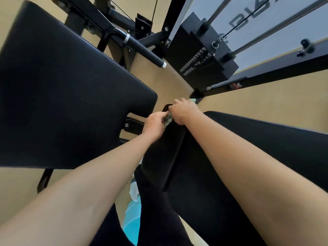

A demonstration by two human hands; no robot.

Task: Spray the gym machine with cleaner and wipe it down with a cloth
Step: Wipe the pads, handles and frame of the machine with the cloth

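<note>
Cloth: the pale green cloth (168,118) was bunched up, gripped between the left hand (154,125) and the right hand (184,111), with a corner showing past the right hand.
Roller: the cloth lay against the far end of the gym machine's black padded roller (163,144).
Pad: a broad black upholstered pad (62,89) stood to the left, tilted.
Weights: a black weight stack (200,55) sat on steel rods, upper right.
Cleaner: a light blue bottle with a white top (132,217) sat low in view, partly hidden and blurred.
</note>
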